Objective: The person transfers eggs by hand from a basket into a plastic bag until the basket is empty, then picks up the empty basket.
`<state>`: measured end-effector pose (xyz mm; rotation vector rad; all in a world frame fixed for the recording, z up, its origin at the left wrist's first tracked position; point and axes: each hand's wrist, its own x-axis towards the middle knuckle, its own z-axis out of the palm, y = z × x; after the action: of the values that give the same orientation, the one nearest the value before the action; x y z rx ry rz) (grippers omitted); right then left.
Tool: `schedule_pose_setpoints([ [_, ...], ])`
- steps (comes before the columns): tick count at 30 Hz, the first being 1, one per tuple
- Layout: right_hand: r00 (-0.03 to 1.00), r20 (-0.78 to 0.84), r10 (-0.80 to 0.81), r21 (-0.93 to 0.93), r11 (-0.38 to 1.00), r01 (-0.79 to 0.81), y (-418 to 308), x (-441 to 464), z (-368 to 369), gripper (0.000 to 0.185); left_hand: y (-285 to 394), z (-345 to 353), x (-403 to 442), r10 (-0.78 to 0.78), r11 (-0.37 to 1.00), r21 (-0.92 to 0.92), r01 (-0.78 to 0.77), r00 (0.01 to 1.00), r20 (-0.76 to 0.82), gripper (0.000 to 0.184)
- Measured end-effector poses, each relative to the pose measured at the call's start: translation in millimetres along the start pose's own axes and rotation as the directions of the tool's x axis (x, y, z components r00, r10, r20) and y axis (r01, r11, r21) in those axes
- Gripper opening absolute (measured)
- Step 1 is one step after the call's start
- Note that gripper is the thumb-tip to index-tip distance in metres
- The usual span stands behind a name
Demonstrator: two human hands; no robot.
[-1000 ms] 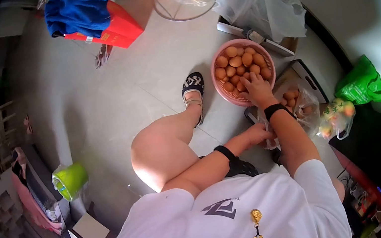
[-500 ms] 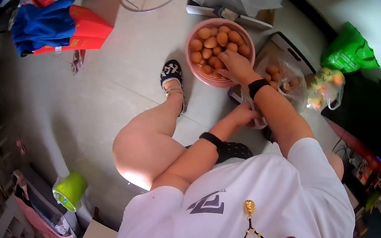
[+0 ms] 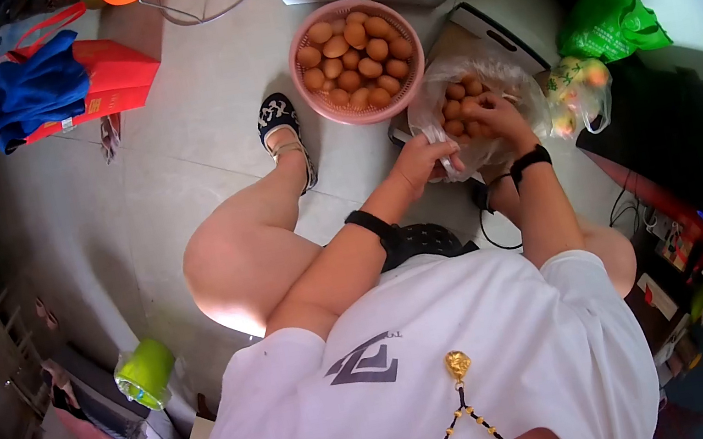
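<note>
A clear plastic bag [image 3: 429,107] holds several brown eggs [image 3: 454,127], and its mouth is spread wide. My left hand [image 3: 429,159] grips the near-left edge of this bag, fingers closed on the plastic. Inside the mouth, my right hand [image 3: 500,116] has its fingers curled around an egg [image 3: 469,105], partly covered by the fingertips. Just left of the bag stands a pink plastic basket [image 3: 303,84] heaped with brown eggs [image 3: 351,59]. Neither hand touches the basket.
Behind the bag lies a dark-edged box [image 3: 507,35]. A green bag [image 3: 606,19] and a bag of fruit [image 3: 577,93] stand to the right. A red bag with blue cloth [image 3: 118,77] is at far left, and a lime-green bin [image 3: 145,373] at lower left.
My right hand has gone from the eggs in the basket over to those in the plastic bag. My left hand still holds the bag, now opened wider. The view has shifted slightly.
</note>
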<state>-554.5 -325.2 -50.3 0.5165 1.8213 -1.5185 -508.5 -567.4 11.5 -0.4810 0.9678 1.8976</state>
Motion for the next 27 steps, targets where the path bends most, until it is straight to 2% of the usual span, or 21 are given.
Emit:
schedule_pose_setpoints([
  [1, 0.985, -0.147, -0.092, -0.29, 0.956, 0.046, 19, 11, 1, 0.042, 0, 1, -1, 0.006, 1.0, -0.023, -0.006, 1.0, 0.008, 0.016],
  [2, 0.941, -0.256, -0.22, -0.559, 0.828, 0.042, 21, 13, 4, 0.048, 0, 1, -1, 0.002, 1.0, -0.023, -0.002, 1.0, 0.008, 0.016],
  [3, 0.942, -0.255, -0.218, -0.558, 0.829, 0.041, 24, 13, 6, 0.048, 0, 1, -1, 0.006, 0.999, -0.04, -0.005, 1.0, 0.013, 0.016],
  [5, 0.893, -0.272, -0.358, -0.691, 0.718, 0.078, 31, 11, 18, 0.053, 1, 1, 1, 0.007, 0.998, -0.056, -0.006, 1.0, 0.011, 0.016],
  [8, 0.893, -0.311, -0.325, -0.728, 0.686, -0.004, 33, 17, 26, 0.049, 3, -4, 6, 0.005, 1.0, -0.026, -0.004, 0.999, 0.043, 0.017],
  [12, 0.89, -0.33, -0.315, -0.699, 0.715, -0.006, 39, 18, 30, 0.048, -1, -3, 7, -0.007, 1.0, -0.019, 0.008, 0.999, 0.051, 0.017],
  [18, 0.843, -0.378, -0.382, -0.76, 0.648, -0.047, 40, 8, 37, 0.052, 0, -2, 7, -0.016, 1.0, -0.011, 0.016, 0.999, 0.03, 0.018],
  [20, 0.921, -0.373, -0.11, -0.675, 0.713, -0.188, 36, 3, 38, 0.061, -2, -2, 6, -0.022, 1.0, -0.004, 0.022, 0.999, 0.036, 0.018],
  [24, 0.91, -0.4, -0.108, -0.7, 0.677, -0.228, 50, 4, 37, 0.06, -1, -3, 7, -0.012, 1.0, -0.007, 0.012, 0.999, 0.035, 0.018],
  [25, 0.862, -0.373, -0.342, -0.793, 0.599, -0.106, 51, 4, 36, 0.052, -2, -3, 7, -0.007, 1.0, -0.004, 0.007, 0.999, 0.041, 0.018],
  [26, 0.77, -0.312, -0.556, -0.875, 0.485, -0.004, 49, 3, 34, 0.045, -2, -3, 7, -0.002, 1.0, -0.005, 0.002, 0.999, 0.046, 0.018],
  [27, 0.768, -0.312, -0.56, -0.877, 0.481, -0.005, 35, 1, 35, 0.045, -1, -4, 8, -0.011, 1.0, 0.01, 0.01, 0.999, 0.049, 0.018],
])
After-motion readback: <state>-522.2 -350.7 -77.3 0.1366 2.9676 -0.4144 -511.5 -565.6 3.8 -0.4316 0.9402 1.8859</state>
